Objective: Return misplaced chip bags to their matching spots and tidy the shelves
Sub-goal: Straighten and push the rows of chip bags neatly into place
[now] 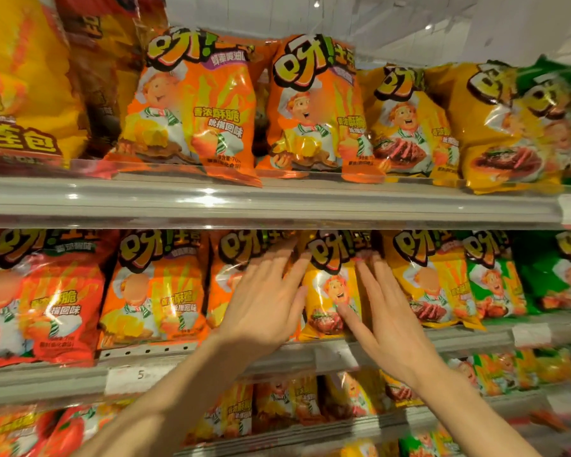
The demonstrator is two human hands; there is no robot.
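Observation:
A yellow steak-flavour chip bag (332,285) stands on the middle shelf between my two hands. My left hand (264,301) lies flat against its left edge and against the orange bag (225,278) beside it, fingers spread. My right hand (384,311) presses flat on the bag's right side, fingers straight, thumb across its lower front. Neither hand is closed around the bag. To the right stands another yellow steak bag (432,278); an orange bag (152,288) and a red tomato bag (43,298) stand to the left.
The top shelf carries orange bags (195,107), yellow steak bags (409,123) and a green bag (561,94) at the far right. Green bags (495,278) fill the middle shelf's right end. The grey shelf rail (277,199) and price strips run across. Lower shelves hold mixed bags.

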